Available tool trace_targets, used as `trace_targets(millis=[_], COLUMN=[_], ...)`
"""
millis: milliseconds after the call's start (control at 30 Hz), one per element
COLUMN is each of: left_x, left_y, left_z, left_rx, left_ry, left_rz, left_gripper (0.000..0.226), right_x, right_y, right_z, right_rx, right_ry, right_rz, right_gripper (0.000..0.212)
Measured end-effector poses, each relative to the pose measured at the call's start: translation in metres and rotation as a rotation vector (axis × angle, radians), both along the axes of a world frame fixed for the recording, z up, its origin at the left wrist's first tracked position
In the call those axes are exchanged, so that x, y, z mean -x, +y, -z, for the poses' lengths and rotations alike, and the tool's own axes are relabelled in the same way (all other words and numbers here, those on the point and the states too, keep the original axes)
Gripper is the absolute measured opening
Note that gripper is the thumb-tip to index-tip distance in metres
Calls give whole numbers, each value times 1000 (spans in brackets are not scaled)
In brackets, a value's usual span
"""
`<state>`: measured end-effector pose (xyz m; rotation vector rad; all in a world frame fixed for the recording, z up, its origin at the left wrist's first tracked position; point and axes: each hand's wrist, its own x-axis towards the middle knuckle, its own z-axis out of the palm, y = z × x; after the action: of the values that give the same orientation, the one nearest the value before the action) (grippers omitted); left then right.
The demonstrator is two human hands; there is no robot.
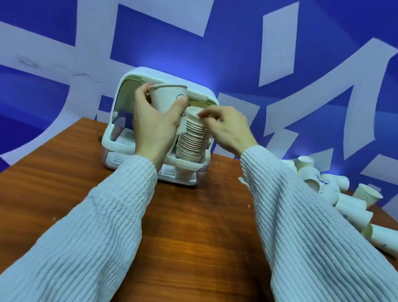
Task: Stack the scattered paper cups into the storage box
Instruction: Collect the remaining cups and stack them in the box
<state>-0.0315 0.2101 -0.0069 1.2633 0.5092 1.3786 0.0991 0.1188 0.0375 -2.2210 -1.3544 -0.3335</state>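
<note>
Left hand (pixel 154 121) up in front of the box (pixel 137 75), fingers and thumb curled round a single cup (pixel 168 99), gripping it at the wall; cup roughly upright, mouth up, long axis leaning a little to the left, rim level with the box's top edge. Just right of it, inside the open front of the box, a tall stack (pixel 193 137) of nested cups, rims ringed one above another, mouths up, long axis near vertical and tipped slightly left, base hidden behind the box's front rail. Right hand (pixel 229 129) at the top of the stack, fingertips (pixel 206 116) pinching the rim of the topmost cup, wrist bent down, back of the hand toward the camera. Both forearms in pale ribbed sleeves (pixel 95 226) reaching forward across the wooden table (pixel 193 239), left arm covering part of the box's slatted tray. Box at the far edge of the table, white, rounded, lid raised. Farther right, well apart from the box, a loose pile (pixel 335 195) of cups on the table's right side, most lying on their sides, mouths pointing various ways, one standing mouth up. Behind everything, a blue wall (pixel 235 28) with large white shapes
</note>
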Motion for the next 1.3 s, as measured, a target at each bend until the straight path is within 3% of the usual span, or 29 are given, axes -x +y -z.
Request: trace_targets(millis=[100, 267, 367, 533, 633, 833, 1033, 1133, 1300], left_x=[-1, -9, -23, -47, -49, -51, -48, -39, -27], left_y=[2, 11, 15, 27, 32, 33, 34, 33, 34], left_z=[2, -10, -25, -29, -31, -33, 4, 21, 27], left_rx=[-4, -82, -192, -403, -451, -448, -410, -416, -481], left_ry=[9, -5, 58, 328, 399, 433, 655, 696, 801], left_rz=[-8, -26, -5, 33, 47, 66, 213, 245, 209], left_gripper=[67, 73, 72, 73, 72, 73, 81, 98, 98], right_x=[2, -2, -6, -4, -2, -4, -10, -7, 4], right_y=[0, -1, 5, 9, 9, 10, 10, 8, 7], right_z=[18, 38, 48, 50, 49, 51, 56, 69, 91], right_rx=[46, -121, -233, -356, -380, -428, -420, -344, -224], right_ry=[-44, 49, 162, 243, 245, 353, 512, 592, 578], right_rz=[-20, -47, -83, -42, -50, -100, -121, -128, -162], right_gripper=[38, 16, 16, 33, 44, 74, 113, 119, 115])
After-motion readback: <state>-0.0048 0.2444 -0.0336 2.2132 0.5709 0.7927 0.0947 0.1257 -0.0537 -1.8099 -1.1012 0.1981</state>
